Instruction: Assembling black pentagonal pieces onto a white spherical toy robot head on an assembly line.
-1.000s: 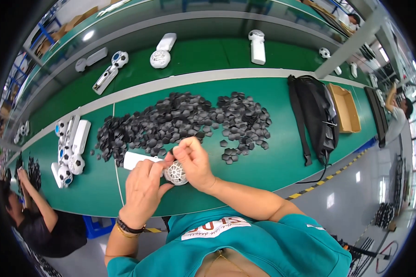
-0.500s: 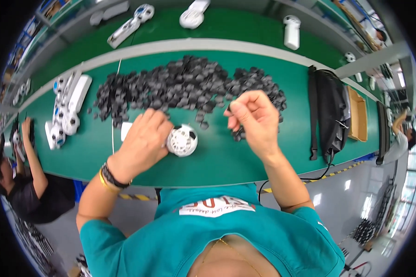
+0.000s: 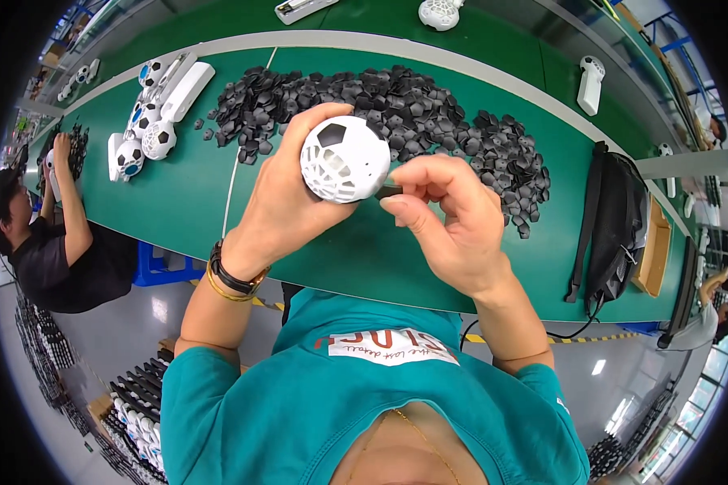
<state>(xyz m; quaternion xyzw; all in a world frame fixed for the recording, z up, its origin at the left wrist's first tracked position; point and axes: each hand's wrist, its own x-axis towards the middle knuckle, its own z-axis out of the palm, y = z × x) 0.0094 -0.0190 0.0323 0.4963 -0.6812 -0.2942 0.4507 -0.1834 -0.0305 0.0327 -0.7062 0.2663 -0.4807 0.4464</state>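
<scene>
the green table [image 3: 190,194] gives bare room left of the hands and a strip along its near edge; a part dropped there could roll off. the heap of black pieces [image 3: 412,97] spreads behind the hands, so a wide reach might scatter it. the black bag [image 3: 615,234] limits room on the far right. the left hand [image 3: 279,182] is curled round a white ball-shaped part [image 3: 356,153], seemingly raised over the table; a loose grip might let it turn. the right hand [image 3: 453,218] is narrowed to a pinch at that part's right side, apparently on a small black piece [image 3: 390,191]; so slight a hold could slip. whether piece and part touch, i cannot tell.
</scene>
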